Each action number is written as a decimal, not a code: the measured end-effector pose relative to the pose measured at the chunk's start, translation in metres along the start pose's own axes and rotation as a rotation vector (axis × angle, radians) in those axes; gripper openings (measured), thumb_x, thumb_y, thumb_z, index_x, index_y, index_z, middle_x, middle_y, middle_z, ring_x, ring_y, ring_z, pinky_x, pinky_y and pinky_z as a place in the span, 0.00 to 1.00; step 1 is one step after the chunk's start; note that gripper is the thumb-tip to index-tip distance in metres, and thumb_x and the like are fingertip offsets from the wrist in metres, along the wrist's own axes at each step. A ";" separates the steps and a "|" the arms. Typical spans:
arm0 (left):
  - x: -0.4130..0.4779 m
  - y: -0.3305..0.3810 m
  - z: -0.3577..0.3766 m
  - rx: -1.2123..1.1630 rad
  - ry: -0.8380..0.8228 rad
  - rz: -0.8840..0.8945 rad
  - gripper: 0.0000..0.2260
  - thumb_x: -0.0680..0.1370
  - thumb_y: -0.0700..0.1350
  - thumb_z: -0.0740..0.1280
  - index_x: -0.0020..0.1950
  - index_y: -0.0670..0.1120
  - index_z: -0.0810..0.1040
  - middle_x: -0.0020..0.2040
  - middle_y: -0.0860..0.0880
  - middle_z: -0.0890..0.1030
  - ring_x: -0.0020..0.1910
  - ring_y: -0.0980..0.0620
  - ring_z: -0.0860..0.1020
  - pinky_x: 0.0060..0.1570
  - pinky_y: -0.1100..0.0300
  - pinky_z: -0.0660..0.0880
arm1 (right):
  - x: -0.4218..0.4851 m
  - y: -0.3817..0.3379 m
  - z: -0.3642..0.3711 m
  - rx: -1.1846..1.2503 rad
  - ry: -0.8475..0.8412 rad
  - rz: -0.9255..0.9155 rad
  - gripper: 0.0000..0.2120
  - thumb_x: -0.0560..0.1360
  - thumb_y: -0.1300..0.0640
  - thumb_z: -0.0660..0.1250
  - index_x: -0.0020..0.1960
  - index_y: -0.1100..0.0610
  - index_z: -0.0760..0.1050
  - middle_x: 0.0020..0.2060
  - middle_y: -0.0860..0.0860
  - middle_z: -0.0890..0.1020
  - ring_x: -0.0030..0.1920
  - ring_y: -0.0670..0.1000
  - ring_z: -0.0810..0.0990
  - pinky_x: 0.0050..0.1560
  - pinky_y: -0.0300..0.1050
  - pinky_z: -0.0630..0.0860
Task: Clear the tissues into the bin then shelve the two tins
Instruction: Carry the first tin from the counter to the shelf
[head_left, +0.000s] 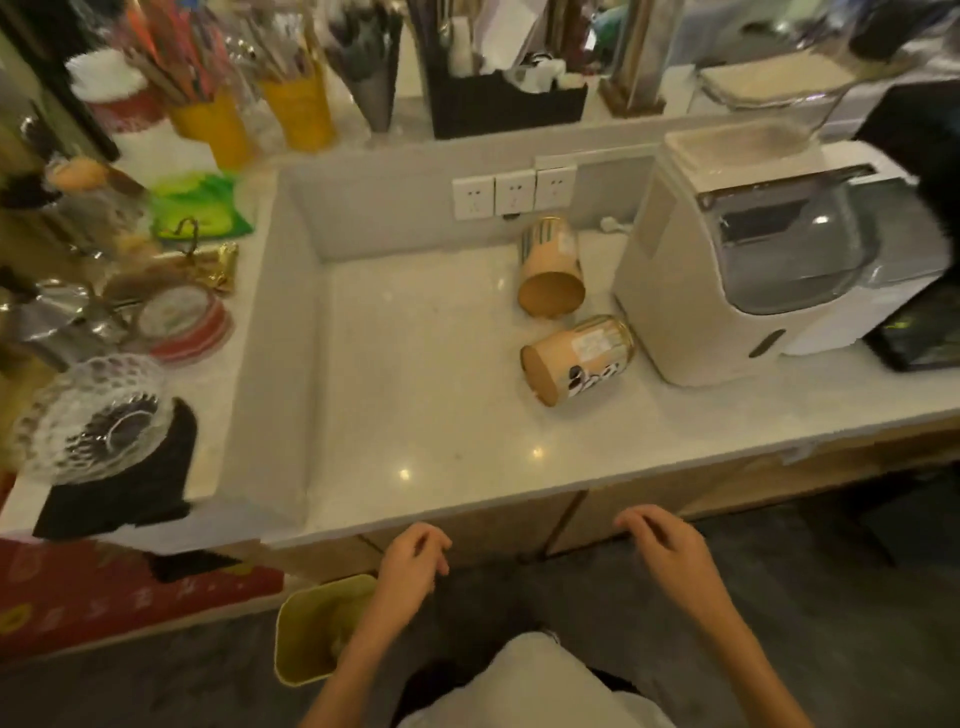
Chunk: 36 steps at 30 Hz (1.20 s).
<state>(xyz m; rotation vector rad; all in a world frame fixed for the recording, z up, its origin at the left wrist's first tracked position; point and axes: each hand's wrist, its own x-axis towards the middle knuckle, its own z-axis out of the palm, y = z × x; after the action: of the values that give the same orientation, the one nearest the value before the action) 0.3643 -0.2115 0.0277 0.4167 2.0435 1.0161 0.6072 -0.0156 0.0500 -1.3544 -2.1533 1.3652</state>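
Light: we see warm, dim indoor light.
Glare: small bright spots on the white counter (415, 415), lower centre.
Blur: clutter along the top and left edges smears.
Distortion: counter edges bow near the frame's sides.

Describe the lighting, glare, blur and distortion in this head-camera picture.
Head view: warm, dim indoor light; small glare spots on the white counter near its front edge; wide-angle bending curves the counter edges; clutter at left and top is smeared, while the two tins stay fairly sharp.
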 end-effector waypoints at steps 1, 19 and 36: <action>0.015 0.014 0.010 0.017 -0.004 -0.012 0.10 0.83 0.39 0.58 0.48 0.40 0.78 0.35 0.43 0.78 0.31 0.48 0.75 0.33 0.55 0.72 | 0.015 0.011 -0.014 0.042 0.080 0.059 0.09 0.80 0.61 0.63 0.48 0.55 0.82 0.38 0.44 0.83 0.41 0.44 0.81 0.42 0.35 0.74; 0.273 0.238 0.093 0.494 -0.162 0.259 0.23 0.78 0.56 0.65 0.68 0.44 0.72 0.66 0.41 0.75 0.64 0.42 0.74 0.63 0.47 0.73 | 0.283 -0.039 -0.018 0.108 0.171 0.280 0.40 0.75 0.35 0.60 0.79 0.55 0.55 0.76 0.58 0.63 0.75 0.61 0.63 0.73 0.60 0.64; 0.303 0.220 0.124 0.556 -0.624 0.093 0.54 0.58 0.75 0.71 0.77 0.53 0.56 0.70 0.49 0.71 0.63 0.47 0.75 0.62 0.49 0.75 | 0.269 -0.031 -0.001 0.868 0.004 0.563 0.52 0.69 0.40 0.73 0.74 0.31 0.35 0.76 0.54 0.65 0.66 0.63 0.75 0.57 0.66 0.78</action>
<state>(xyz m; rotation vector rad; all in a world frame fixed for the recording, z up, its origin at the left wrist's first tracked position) 0.2590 0.1673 -0.0006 0.9870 1.6996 0.2768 0.4466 0.1980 0.0094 -1.5601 -0.9128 2.1154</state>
